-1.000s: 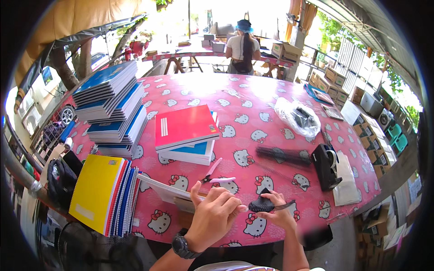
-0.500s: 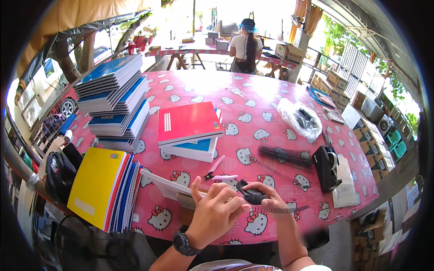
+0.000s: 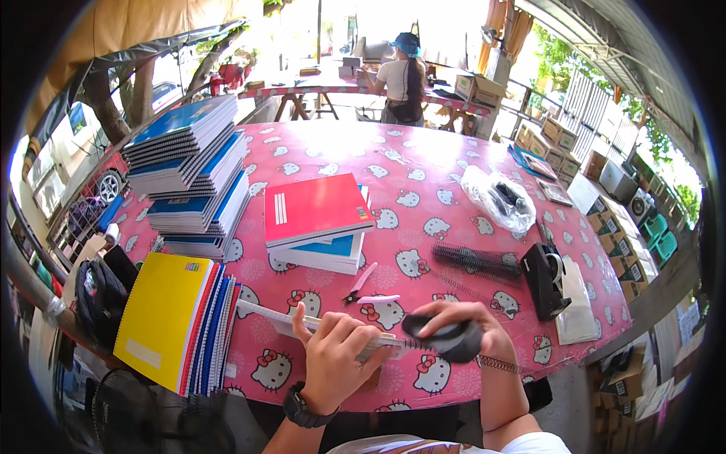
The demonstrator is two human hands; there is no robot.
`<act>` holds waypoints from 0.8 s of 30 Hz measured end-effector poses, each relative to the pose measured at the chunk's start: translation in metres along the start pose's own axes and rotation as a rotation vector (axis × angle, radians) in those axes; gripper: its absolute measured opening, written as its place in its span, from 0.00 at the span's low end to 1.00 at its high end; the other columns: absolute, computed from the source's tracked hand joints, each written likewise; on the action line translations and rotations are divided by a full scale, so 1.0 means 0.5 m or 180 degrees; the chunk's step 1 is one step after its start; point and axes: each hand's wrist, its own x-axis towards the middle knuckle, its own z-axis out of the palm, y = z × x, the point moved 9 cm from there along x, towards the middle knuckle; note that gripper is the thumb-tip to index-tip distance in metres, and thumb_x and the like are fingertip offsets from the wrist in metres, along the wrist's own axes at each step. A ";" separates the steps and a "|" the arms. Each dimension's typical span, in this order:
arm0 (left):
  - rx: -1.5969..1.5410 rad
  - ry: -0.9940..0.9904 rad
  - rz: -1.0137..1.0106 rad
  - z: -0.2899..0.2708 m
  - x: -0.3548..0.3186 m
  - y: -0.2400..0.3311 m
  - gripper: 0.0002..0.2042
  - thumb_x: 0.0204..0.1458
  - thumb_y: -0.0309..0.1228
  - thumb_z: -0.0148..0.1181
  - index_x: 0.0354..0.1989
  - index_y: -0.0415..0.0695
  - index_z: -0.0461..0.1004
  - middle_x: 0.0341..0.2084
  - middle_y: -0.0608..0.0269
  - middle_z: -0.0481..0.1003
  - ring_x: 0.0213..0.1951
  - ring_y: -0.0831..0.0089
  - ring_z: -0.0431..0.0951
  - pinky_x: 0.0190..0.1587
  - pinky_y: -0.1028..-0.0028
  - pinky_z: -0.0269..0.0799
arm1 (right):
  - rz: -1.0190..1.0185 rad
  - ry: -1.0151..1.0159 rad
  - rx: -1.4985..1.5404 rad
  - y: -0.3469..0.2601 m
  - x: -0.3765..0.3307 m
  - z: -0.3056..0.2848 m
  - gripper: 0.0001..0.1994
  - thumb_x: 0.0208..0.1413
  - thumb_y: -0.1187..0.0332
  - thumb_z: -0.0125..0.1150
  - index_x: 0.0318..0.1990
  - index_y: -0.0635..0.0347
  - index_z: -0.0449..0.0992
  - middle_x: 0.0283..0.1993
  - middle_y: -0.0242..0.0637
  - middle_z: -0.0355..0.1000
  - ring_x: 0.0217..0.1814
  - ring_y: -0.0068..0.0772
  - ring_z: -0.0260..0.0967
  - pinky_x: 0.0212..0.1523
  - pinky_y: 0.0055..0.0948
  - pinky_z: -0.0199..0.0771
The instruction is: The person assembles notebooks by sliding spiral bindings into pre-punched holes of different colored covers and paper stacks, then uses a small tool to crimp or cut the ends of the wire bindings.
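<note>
My left hand (image 3: 338, 344), with a black watch on its wrist, grips a notebook (image 3: 266, 315) seen nearly edge-on. A thin dark wire coil (image 3: 501, 366) runs from the notebook's right end, beneath a black rounded hand-held tool (image 3: 458, 344), and out past my right wrist. That tool is in my right hand (image 3: 488, 331), whose fingers curl over its top; motion blurs it, and its kind is unclear. Just beyond the notebook lie pink-handled cutting pliers (image 3: 363, 287) with their handles spread.
Spiral notebooks form a tall stack (image 3: 200, 178) at left, with a yellow-covered pile (image 3: 160, 318) nearer. Red and blue notebooks (image 3: 318, 212) lie mid-table. Rightward are loose black coils (image 3: 476, 261), a black hole punch (image 3: 541, 284) and a plastic bag (image 3: 495, 200). Another person (image 3: 404, 79) stands at a far table.
The black tool has swung round onto the coil beside the notebook's end, and my right hand has shifted right. My left hand has moved slightly left, still gripping the notebook.
</note>
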 end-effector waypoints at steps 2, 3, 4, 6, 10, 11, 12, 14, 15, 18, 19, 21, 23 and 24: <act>-0.0039 -0.0069 0.0003 0.002 0.001 0.000 0.13 0.33 0.40 0.71 0.26 0.55 0.75 0.25 0.77 0.71 0.37 0.75 0.71 0.62 0.46 0.32 | 0.0749 0.0238 -0.1315 0.035 0.015 -0.021 0.42 0.29 0.34 0.66 0.42 0.67 0.78 0.46 0.50 0.71 0.52 0.40 0.67 0.52 0.33 0.64; 0.0084 0.0071 -0.0082 -0.014 0.006 -0.003 0.13 0.33 0.40 0.71 0.27 0.55 0.75 0.25 0.76 0.71 0.37 0.74 0.71 0.62 0.45 0.32 | 0.1099 0.0461 -0.2211 0.051 0.024 -0.059 0.42 0.30 0.34 0.65 0.42 0.67 0.77 0.46 0.49 0.72 0.52 0.41 0.67 0.53 0.34 0.64; 0.0206 0.0213 -0.0169 -0.028 0.010 -0.008 0.14 0.33 0.41 0.71 0.28 0.55 0.75 0.26 0.76 0.71 0.37 0.74 0.71 0.62 0.44 0.31 | 0.0991 0.0628 -0.2455 0.039 0.024 -0.079 0.35 0.36 0.40 0.66 0.42 0.64 0.78 0.45 0.45 0.73 0.50 0.40 0.68 0.52 0.35 0.65; 0.0190 0.0136 -0.0152 -0.033 0.004 -0.025 0.14 0.33 0.41 0.71 0.28 0.54 0.75 0.27 0.75 0.71 0.38 0.73 0.71 0.62 0.43 0.30 | 0.0360 0.0150 -0.1153 0.007 0.020 -0.019 0.30 0.41 0.42 0.64 0.41 0.62 0.78 0.45 0.45 0.73 0.49 0.40 0.69 0.51 0.34 0.66; 0.0116 0.0126 -0.0079 -0.029 0.004 -0.033 0.16 0.33 0.41 0.71 0.30 0.53 0.74 0.27 0.74 0.70 0.38 0.73 0.71 0.63 0.41 0.28 | 0.0735 0.0087 -0.2302 0.027 0.053 -0.033 0.33 0.40 0.39 0.61 0.41 0.65 0.78 0.43 0.43 0.74 0.52 0.40 0.67 0.55 0.35 0.62; 0.0131 0.0112 -0.0082 -0.030 -0.003 -0.036 0.16 0.33 0.41 0.71 0.30 0.53 0.74 0.27 0.74 0.70 0.38 0.73 0.71 0.63 0.41 0.28 | 0.0933 0.0323 -0.2621 0.034 0.053 -0.059 0.33 0.40 0.39 0.61 0.41 0.64 0.78 0.43 0.43 0.75 0.52 0.41 0.67 0.55 0.36 0.62; 0.0122 0.0041 -0.0125 -0.027 -0.014 -0.044 0.16 0.33 0.41 0.71 0.30 0.53 0.74 0.27 0.74 0.70 0.38 0.73 0.71 0.64 0.41 0.28 | 0.0450 0.0060 -0.1308 0.011 0.054 -0.012 0.28 0.42 0.45 0.63 0.41 0.63 0.78 0.40 0.43 0.74 0.49 0.39 0.68 0.52 0.35 0.63; 0.0132 0.0009 -0.0208 -0.032 -0.015 -0.054 0.16 0.33 0.41 0.71 0.30 0.53 0.74 0.27 0.74 0.70 0.38 0.73 0.71 0.64 0.41 0.28 | -0.0089 -0.0575 0.0184 -0.026 0.068 0.052 0.26 0.43 0.48 0.65 0.39 0.65 0.78 0.38 0.43 0.75 0.46 0.37 0.69 0.49 0.34 0.66; 0.0110 0.0011 -0.0148 -0.028 -0.006 -0.044 0.16 0.33 0.41 0.71 0.31 0.53 0.74 0.27 0.74 0.70 0.39 0.72 0.71 0.63 0.41 0.28 | -0.0021 -0.0518 0.0172 -0.025 0.071 0.038 0.26 0.43 0.48 0.65 0.39 0.65 0.78 0.38 0.43 0.75 0.46 0.37 0.69 0.49 0.34 0.66; 0.0227 0.0142 -0.0221 -0.045 0.002 -0.046 0.17 0.33 0.42 0.71 0.31 0.53 0.74 0.29 0.73 0.70 0.41 0.70 0.71 0.63 0.40 0.28 | 0.0958 -0.0068 -0.3095 0.041 0.091 -0.033 0.35 0.42 0.38 0.59 0.40 0.67 0.78 0.39 0.44 0.75 0.50 0.38 0.68 0.52 0.35 0.64; 0.0329 0.0307 -0.0297 -0.062 0.001 -0.055 0.17 0.34 0.42 0.70 0.32 0.52 0.74 0.30 0.72 0.70 0.42 0.69 0.70 0.63 0.40 0.28 | 0.0617 -0.0276 -0.2129 0.032 0.098 0.002 0.30 0.45 0.42 0.60 0.40 0.65 0.78 0.37 0.43 0.74 0.48 0.36 0.68 0.49 0.33 0.65; 0.0291 0.0305 -0.0351 -0.065 -0.002 -0.078 0.18 0.34 0.43 0.70 0.34 0.52 0.74 0.31 0.71 0.70 0.43 0.67 0.69 0.63 0.40 0.28 | 0.0005 -0.0590 -0.0159 -0.003 0.100 0.049 0.22 0.50 0.51 0.62 0.41 0.62 0.78 0.35 0.41 0.74 0.43 0.33 0.69 0.43 0.31 0.68; 0.0215 0.0231 -0.0318 -0.061 0.001 -0.080 0.19 0.35 0.44 0.69 0.36 0.51 0.74 0.31 0.71 0.70 0.43 0.68 0.69 0.63 0.40 0.28 | 0.1101 -0.0236 -0.2020 0.077 0.107 -0.004 0.31 0.46 0.41 0.59 0.42 0.64 0.77 0.40 0.42 0.74 0.46 0.34 0.69 0.50 0.32 0.65; 0.0224 0.0231 -0.0321 -0.059 -0.002 -0.079 0.20 0.36 0.45 0.69 0.37 0.51 0.73 0.31 0.71 0.71 0.43 0.68 0.69 0.63 0.40 0.29 | 0.0890 -0.0200 -0.1709 0.076 0.103 -0.007 0.32 0.46 0.39 0.59 0.42 0.64 0.77 0.41 0.42 0.74 0.46 0.34 0.69 0.51 0.33 0.65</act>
